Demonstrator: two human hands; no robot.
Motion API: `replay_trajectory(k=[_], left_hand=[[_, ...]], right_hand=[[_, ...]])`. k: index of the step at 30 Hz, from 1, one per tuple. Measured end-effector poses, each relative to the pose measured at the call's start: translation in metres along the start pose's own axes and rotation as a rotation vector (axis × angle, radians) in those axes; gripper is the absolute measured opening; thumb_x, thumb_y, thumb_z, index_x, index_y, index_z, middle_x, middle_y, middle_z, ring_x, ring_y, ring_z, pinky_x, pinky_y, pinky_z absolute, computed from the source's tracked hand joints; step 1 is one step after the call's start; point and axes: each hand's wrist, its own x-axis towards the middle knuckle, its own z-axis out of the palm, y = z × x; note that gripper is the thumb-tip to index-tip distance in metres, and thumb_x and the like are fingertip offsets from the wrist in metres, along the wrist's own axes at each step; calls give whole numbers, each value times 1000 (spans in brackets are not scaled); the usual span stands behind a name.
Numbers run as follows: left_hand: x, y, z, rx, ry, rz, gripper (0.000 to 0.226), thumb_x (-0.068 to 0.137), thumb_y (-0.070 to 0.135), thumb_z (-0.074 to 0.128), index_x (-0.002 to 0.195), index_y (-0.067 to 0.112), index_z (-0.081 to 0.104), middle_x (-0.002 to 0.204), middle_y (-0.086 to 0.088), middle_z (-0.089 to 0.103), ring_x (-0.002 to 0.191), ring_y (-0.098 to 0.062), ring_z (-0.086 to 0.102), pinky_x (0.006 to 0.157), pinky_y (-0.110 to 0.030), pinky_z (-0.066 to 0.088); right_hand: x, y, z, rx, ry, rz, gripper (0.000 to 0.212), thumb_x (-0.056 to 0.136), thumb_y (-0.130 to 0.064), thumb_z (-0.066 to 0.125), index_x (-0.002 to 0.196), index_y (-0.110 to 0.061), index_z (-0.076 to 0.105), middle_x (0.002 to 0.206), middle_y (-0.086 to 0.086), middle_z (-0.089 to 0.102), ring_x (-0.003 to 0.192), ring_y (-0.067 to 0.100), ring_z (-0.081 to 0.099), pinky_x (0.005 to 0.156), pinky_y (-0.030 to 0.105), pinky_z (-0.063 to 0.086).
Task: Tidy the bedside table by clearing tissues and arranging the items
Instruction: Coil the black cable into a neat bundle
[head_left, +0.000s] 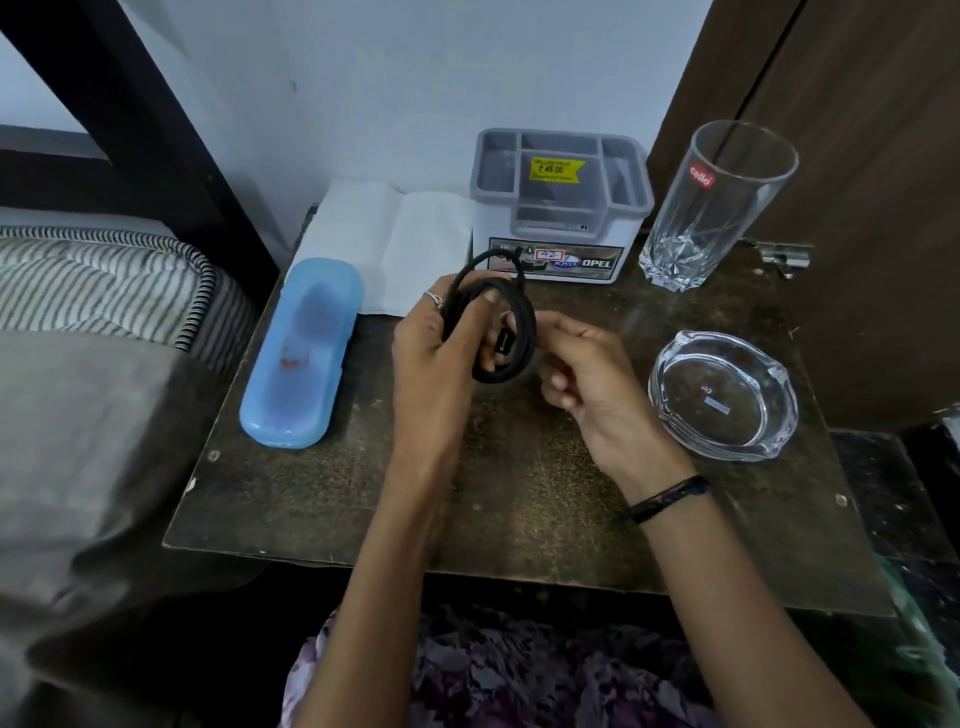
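Head view: left hand grips a coiled black cable above the surface; right hand, fingers curled, pinches its loose end. Coiling seems underway; next, tuck the end and stow it in the organizer beyond the hands.

ring, black wristband, floral garment

You're looking at a pale blue-white wall behind a dark, scuffed wooden table. A brown wooden door stands on the right, a dark bed frame and striped mattress on the left. Light's pretty dim and even.
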Motion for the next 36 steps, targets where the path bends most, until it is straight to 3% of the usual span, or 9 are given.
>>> replay_trajectory(k=[5,9,16,22,30,36], left_hand=[[2,-4,-9,69,-7,7,16,89,6,51,92,12,66,53,13,52,53,2,43,54,-13,37],[0,-4,-9,211,-16,74,16,87,13,52,96,18,64,73,15,62,65,7,52,64,-12,42],[-3,-3,-6,397,16,200,19,88,7,53,102,15,63,80,26,55,73,21,51,68,-1,38],[-5,-1,-3,346,-29,175,19,89,8,53,100,22,61,74,22,58,65,10,52,64,-8,41],[-3,-6,-3,227,-137,114,18,87,13,50,102,19,60,64,14,59,59,3,50,60,-16,41],[-8,-7,1,284,-221,158,16,88,8,54,102,16,54,76,16,60,65,9,54,64,-9,40]], right_hand=[[1,-2,0,136,-84,111,20,89,-10,52,80,-16,69,66,-9,65,37,2,29,34,11,18],[-2,-3,1,148,-84,172,21,90,-10,47,83,-16,66,68,-8,63,39,2,31,35,12,19],[-3,-5,1,164,-68,207,15,90,-21,49,86,-22,63,64,-9,59,39,2,32,35,12,21],[-1,-3,-2,141,-117,154,21,90,-38,50,83,-23,64,65,-10,59,40,2,30,34,12,23],[0,-4,-8,208,-111,102,21,75,-39,60,76,-19,66,67,-3,48,36,2,30,31,10,21],[-2,-5,-1,125,29,5,26,91,-28,53,69,-17,61,39,-11,47,28,1,30,28,10,18]])
